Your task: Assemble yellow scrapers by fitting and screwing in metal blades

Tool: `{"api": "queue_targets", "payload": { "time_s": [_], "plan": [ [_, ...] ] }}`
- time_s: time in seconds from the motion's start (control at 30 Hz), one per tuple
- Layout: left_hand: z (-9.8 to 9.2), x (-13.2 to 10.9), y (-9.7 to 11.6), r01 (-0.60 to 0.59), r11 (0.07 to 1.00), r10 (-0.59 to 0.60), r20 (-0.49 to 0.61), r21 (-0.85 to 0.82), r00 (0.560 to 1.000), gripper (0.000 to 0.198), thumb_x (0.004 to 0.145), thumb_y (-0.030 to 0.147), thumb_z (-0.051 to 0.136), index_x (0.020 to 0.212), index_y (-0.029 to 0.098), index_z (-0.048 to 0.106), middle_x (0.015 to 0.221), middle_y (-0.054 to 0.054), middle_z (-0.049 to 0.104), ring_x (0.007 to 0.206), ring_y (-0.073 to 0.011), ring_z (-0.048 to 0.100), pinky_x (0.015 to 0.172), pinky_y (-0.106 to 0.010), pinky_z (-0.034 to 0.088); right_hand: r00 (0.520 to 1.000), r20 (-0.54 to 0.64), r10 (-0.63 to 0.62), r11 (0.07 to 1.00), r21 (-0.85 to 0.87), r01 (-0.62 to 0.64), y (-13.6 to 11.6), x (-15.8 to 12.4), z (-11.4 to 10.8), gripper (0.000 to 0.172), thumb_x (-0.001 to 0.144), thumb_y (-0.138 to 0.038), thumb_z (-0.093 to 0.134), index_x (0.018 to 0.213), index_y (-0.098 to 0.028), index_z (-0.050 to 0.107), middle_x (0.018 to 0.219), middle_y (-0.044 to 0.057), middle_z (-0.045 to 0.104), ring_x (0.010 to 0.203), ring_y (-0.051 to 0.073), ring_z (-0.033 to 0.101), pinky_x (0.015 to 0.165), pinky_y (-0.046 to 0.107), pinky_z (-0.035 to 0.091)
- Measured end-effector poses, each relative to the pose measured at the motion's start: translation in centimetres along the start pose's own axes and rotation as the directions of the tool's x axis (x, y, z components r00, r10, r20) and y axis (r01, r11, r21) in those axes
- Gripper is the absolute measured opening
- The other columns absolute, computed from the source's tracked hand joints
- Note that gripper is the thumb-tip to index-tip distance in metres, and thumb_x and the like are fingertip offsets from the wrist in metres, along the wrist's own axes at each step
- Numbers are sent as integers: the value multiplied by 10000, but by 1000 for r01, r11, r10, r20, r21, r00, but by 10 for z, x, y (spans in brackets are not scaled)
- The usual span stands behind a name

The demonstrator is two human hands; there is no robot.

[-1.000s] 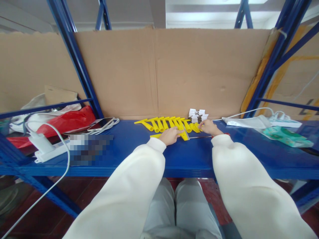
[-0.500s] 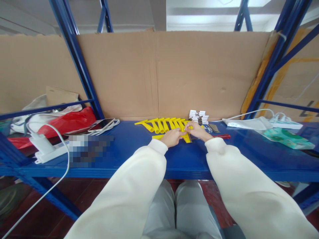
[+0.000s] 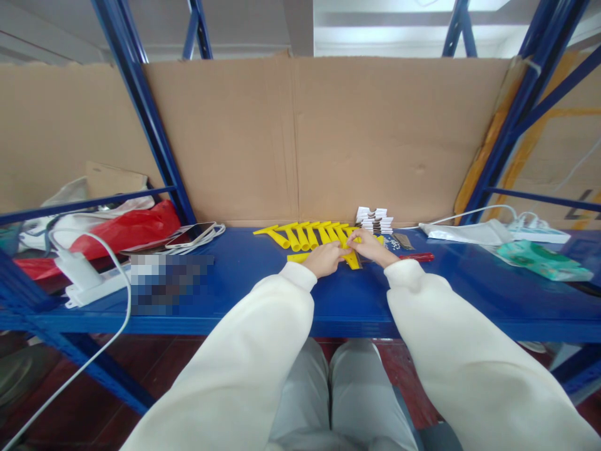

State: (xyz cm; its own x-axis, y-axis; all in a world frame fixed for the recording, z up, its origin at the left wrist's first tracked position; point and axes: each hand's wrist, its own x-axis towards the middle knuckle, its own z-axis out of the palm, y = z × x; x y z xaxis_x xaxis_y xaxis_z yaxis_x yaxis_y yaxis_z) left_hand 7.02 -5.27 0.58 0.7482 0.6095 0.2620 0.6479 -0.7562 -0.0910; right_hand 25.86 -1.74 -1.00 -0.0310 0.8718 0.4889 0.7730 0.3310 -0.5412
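Note:
On the blue shelf my left hand and my right hand meet over one yellow plastic scraper, fingers curled and pinched on it. A row of several yellow scrapers lies just behind the hands. A small stack of white pieces stands behind my right hand. A red-handled tool lies on the shelf just right of my right hand, with a small dark flat piece beside it.
A phone with a white cable, a red bag and a white power strip sit at the left. At the right lie a clear plastic bag, another power strip and a green packet. Cardboard backs the shelf.
My right hand has moved left from near the white stack to join the left hand on the yellow scraper. The red-handled tool now lies uncovered on the shelf.

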Motion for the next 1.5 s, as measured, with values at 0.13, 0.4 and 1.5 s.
{"api": "queue_targets", "payload": {
  "time_s": [0.13,0.4,1.5],
  "plan": [
    [0,0,1,-1,1000,1,7,7,1000,441,990,208,441,1403,267,584,1126,-106,647,1092,-240,657,907,-330,519,997,-28,74,995,68,-72,0,0,3,65,721,-187,628,784,-205,632,980,42,679,1031,212,610,1006,393,437],
    [0,1,-3,25,999,-26,-33,-26,999,424,998,210,440,1388,233,602,1136,-127,669,1097,-240,663,936,-338,518,956,-85,281,891,394,-227,-10,-5,-5,128,763,-183,632,881,-208,589,1030,50,687,1021,188,629,963,366,487],
    [0,0,-5,226,974,-226,-58,-6,972,547,994,197,417,1538,166,369,1352,-172,637,1167,-262,664,958,-375,513,893,413,180,678,605,-417,-28,-19,-22,142,787,-241,751,767,-183,623,665,6,662,537,104,596,548,215,526]
  ]
}}
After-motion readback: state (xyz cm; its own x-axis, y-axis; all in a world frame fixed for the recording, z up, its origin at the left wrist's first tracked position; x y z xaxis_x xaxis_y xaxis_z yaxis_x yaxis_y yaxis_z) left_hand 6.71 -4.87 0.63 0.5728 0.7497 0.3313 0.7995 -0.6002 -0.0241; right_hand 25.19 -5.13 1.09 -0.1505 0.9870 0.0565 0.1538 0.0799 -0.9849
